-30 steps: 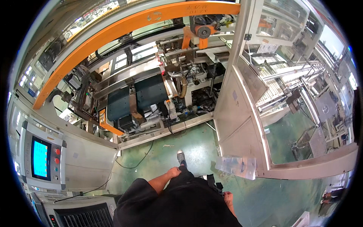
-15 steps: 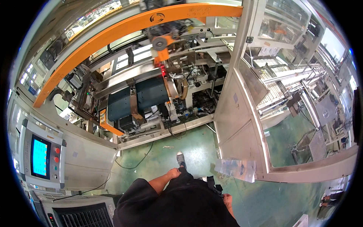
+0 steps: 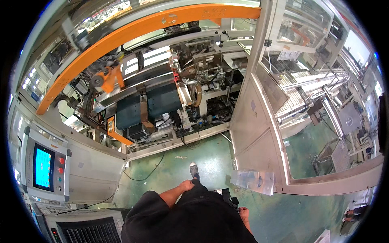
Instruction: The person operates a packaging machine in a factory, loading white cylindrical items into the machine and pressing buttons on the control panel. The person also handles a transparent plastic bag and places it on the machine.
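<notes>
I stand in front of an open packing machine [image 3: 162, 105]. My left hand [image 3: 187, 185] rests curled at my hip and holds nothing. My right hand [image 3: 244, 212] hangs at my side, only partly in view, so its fingers cannot be read. One grey shoe [image 3: 194, 170] points at the machine. An orange carriage with a roller [image 3: 106, 78] hangs under the curved orange beam [image 3: 162, 22] at the upper left, well out of reach of both hands.
A metal door [image 3: 259, 133] stands open on my right, with a clear plastic pouch [image 3: 253, 180] on its lower edge. A control panel with a blue screen and red buttons [image 3: 43, 167] is at my left. A black cable [image 3: 146, 174] trails on the green floor.
The orange carriage has run along the beam from the upper right to the lower left. My hands and feet have stayed put.
</notes>
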`<control>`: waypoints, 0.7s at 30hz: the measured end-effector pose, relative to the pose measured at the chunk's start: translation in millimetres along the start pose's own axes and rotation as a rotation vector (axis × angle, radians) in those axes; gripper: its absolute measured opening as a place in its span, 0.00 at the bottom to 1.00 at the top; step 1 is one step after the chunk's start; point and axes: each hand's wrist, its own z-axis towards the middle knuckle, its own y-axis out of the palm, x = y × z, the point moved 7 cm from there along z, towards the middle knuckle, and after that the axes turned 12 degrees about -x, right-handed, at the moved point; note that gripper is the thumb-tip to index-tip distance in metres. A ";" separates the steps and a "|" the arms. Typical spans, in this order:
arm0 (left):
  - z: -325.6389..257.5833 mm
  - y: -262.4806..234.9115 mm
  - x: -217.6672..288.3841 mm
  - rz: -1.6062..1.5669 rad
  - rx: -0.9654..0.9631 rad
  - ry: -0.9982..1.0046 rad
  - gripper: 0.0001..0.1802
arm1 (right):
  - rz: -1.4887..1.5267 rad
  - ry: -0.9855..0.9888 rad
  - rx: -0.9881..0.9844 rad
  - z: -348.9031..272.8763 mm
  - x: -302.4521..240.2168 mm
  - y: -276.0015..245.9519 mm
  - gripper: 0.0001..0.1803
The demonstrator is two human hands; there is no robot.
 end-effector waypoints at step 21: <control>11.0 2.6 -4.1 0.003 -0.017 0.006 0.19 | 0.150 0.075 0.053 18.6 123.7 33.5 0.08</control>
